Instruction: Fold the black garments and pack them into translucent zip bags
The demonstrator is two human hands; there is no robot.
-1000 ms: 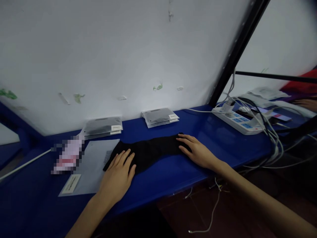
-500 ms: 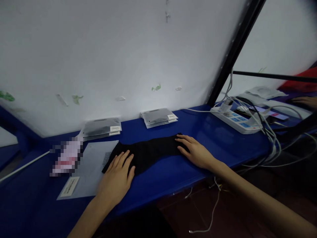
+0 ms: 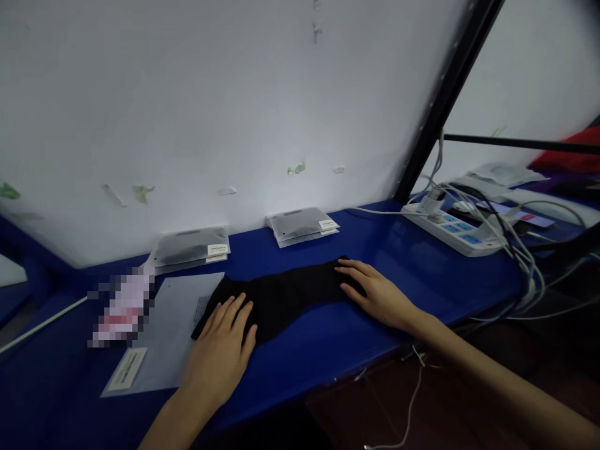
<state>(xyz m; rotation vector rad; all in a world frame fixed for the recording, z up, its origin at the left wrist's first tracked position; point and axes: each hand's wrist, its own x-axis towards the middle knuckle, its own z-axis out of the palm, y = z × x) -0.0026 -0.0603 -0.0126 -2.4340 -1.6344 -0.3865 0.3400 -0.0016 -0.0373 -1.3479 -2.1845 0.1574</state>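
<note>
A long piece of black fabric (image 3: 290,297), sock-like or sleeve-like, lies flat across the blue table (image 3: 375,250). My left hand (image 3: 220,347) rests palm down on its wider left end, fingers stretched out. At the narrower right end lies my right hand (image 3: 375,290), also flat, fingertips on the cloth. Beneath the left end of the fabric and beside my left hand is a frosted plastic bag (image 3: 164,325) with a white label (image 3: 126,369).
Two piles of packed frosted bags, one left (image 3: 187,247) and one right (image 3: 302,225), lie along the wall. At the left is a pixelated pink object (image 3: 122,306). A white power strip (image 3: 452,228) with tangled cables (image 3: 522,262) sits at the right, near a black post (image 3: 447,94).
The view has shifted slightly. Both hands stay flat on the black fabric, with little visible movement. The co-worker's hand at the far right is no longer clearly visible.
</note>
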